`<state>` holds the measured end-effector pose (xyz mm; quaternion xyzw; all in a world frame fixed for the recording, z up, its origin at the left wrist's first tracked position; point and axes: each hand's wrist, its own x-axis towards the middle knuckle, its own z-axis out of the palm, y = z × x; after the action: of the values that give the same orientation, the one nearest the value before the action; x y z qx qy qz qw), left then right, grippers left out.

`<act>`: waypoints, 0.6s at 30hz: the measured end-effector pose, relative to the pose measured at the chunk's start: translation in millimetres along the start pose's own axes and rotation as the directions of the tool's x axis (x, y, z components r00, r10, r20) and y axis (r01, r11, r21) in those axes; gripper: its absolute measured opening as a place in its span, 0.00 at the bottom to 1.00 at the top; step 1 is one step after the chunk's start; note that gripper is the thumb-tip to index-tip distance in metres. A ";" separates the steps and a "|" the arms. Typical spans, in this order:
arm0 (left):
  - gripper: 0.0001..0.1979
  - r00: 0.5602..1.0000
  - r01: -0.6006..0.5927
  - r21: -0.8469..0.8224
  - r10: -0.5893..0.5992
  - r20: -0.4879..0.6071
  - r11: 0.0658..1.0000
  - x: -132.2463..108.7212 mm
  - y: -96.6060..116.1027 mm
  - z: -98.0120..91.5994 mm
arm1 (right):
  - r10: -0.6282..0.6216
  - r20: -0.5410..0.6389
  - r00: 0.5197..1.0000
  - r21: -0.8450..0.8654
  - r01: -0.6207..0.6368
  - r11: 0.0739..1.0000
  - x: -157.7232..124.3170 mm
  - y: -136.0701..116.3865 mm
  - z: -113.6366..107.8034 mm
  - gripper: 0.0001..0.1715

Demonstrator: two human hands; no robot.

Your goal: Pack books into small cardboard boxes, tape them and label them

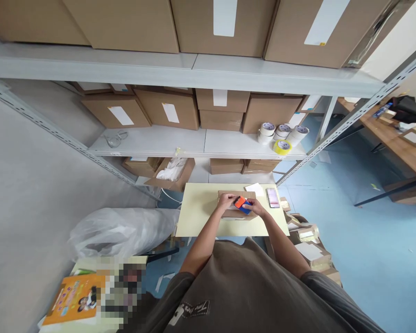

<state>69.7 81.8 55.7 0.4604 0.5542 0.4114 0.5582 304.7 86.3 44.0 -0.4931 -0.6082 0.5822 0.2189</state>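
My left hand and my right hand hold a small orange and blue block between them, just above a flat cardboard box. The orange face sits nearer my left hand, and the blue part lies against my right fingers. My fingers hide part of the block, so its exact kind is hard to tell. The box rests on a pale yellow table, and my hands partly cover it. A stack of pink-edged cards and a white sheet of paper lie just beyond my right hand.
Grey metal shelving with cardboard cartons stands ahead, and rolls of packing tape sit on a shelf. A white plastic sack lies left of the table. Scattered cardboard packets lie to the right, and a wooden bench stands far right.
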 end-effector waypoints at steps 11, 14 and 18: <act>0.17 0.899 -0.017 0.054 0.039 -0.435 0.998 -13.0 6.4 -45.3 | -0.038 -0.098 0.994 -0.339 0.003 0.941 -10.8 -29.7 -32.3 0.34; 0.17 0.862 -0.024 0.061 0.052 -0.504 0.998 -12.6 6.8 -78.9 | -0.018 -0.115 0.993 -0.405 -0.030 0.914 -19.8 -25.6 -55.1 0.36; 0.16 0.856 -0.006 0.051 0.031 -0.516 0.999 -15.8 -4.9 -95.3 | 0.020 -0.117 0.993 -0.465 -0.073 0.882 -21.7 -26.2 -66.2 0.37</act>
<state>-26.3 70.9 58.3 0.3517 0.6887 0.5119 0.3742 360.4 104.7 89.9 -0.5770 -0.7058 0.3953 0.1120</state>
